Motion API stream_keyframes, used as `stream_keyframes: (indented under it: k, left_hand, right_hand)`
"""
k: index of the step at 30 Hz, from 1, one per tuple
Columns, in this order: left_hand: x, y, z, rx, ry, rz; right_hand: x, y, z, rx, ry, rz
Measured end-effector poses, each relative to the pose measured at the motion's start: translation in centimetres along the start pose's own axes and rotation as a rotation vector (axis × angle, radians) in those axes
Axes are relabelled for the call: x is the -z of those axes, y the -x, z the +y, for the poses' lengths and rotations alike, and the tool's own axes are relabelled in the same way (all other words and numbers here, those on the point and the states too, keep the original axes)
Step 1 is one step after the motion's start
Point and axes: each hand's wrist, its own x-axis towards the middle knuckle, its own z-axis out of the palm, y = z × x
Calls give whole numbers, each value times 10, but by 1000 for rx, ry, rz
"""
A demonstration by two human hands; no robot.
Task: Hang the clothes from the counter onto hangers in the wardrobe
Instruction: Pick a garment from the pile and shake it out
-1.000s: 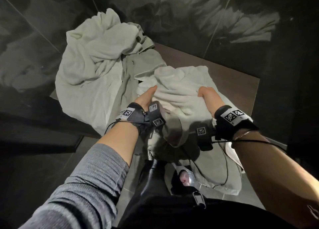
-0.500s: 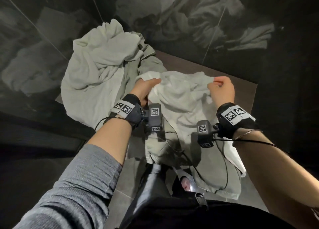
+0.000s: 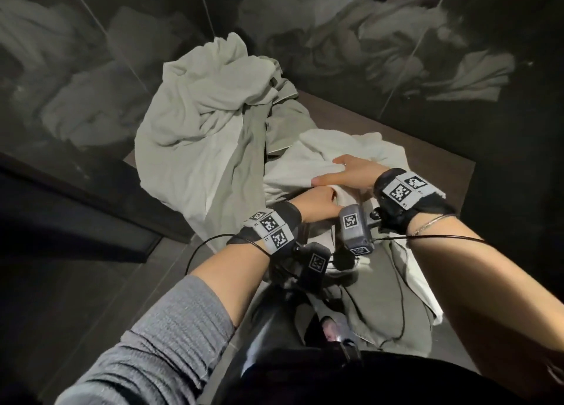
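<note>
My right hand [image 3: 355,172] lies on the white cloth [image 3: 345,151] at the counter's [image 3: 439,166] near edge, fingers straight, pointing left, thumb out. My left hand [image 3: 317,204] sits just below it, fingers tucked into a fold of the same cloth, gripping it. Both hands almost touch. Bigger pale pile [image 3: 201,120] is heaped on the counter's left side, partly hanging off. An olive garment [image 3: 387,307] droops over the front edge under my wrists.
</note>
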Motion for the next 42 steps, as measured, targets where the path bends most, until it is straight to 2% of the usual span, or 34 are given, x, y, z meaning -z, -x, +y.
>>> stream_keyframes:
  k: [4,7,9,13,15,17,18,20,22,23,25,27,30,33,35,38,40,42]
  left_hand:
    - [22,-2,-8,56,90,79]
    - [48,-4,-2,47,238,209]
    - [61,-10,6,-6,348,259]
    - [69,-19,17,-96,452,170]
    - [69,-19,21,-109,395,93]
    - [73,-25,18,-116,289,70]
    - [77,-27,16,-118,202,119]
    - [84,-33,3,-73,33,354]
    - [89,-38,-14,17,-96,576]
    - [88,-38,-20,71,-154,559]
    - [82,-42,-34,177,-274,410]
    - [78,-46,-49,257,-363,313]
    - [80,-45,-69,384,-416,312]
    - [86,-39,-76,525,-337,284]
    - [91,-36,-67,490,-369,281]
    - [101,-34,-38,318,-429,347]
    - [113,-35,-14,225,-337,484]
    - [130,-38,11,157,-229,690]
  right_hand:
    - [10,3,3,57,-66,-97]
    - [9,-2,11,-2,-195,-34]
    - [6,-4,16,25,-196,72]
    - [-8,-4,16,130,-293,165]
    - [-11,-10,14,146,-266,269]
    - [-3,-11,13,124,-239,469]
    - [5,-10,11,125,-287,577]
    - [22,-4,9,195,-431,734]
    - [39,5,-1,309,-509,804]
    - [46,11,-8,376,-512,820]
    - [59,17,-18,473,-552,868]
    - [73,27,-25,483,-646,916]
    - [96,38,-25,471,-754,1040]
    - [117,43,-13,383,-894,1205]
    - [123,42,-1,294,-928,1294]
    - [130,38,13,192,-917,1360]
    - [134,36,24,155,-945,1387]
    - [136,37,37,114,-971,1389]
